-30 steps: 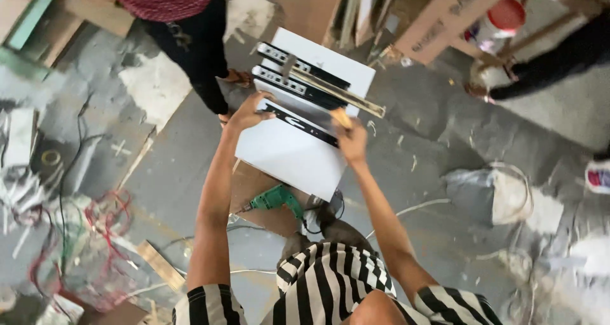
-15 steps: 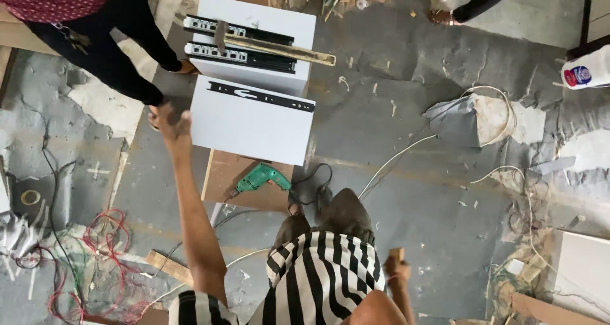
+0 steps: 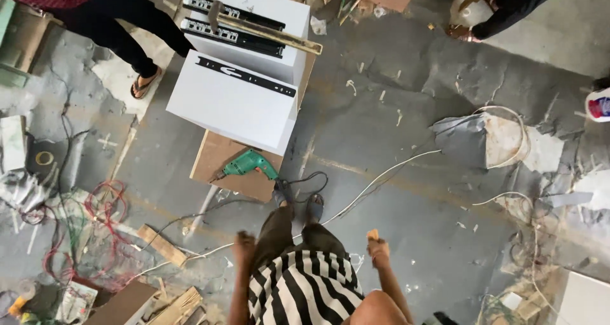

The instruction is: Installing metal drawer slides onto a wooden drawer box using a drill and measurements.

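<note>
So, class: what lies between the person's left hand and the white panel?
In the head view, a green drill on a brown board lies between left hand and white panel.

The grey concrete floor (image 3: 394,172) carries a brown board (image 3: 219,166) with a green drill (image 3: 251,165) lying on it. White panels (image 3: 235,102), tangled red wires (image 3: 95,204) and wood scraps (image 3: 162,243) lie around.

The white panels (image 3: 232,102) look smooth and matt, with black metal slides (image 3: 244,75) and a dull brass-toned rail (image 3: 270,34). The drill (image 3: 250,165) is glossy green plastic on a matt brown board (image 3: 219,163). The floor (image 3: 406,191) is rough, stained concrete.
</note>
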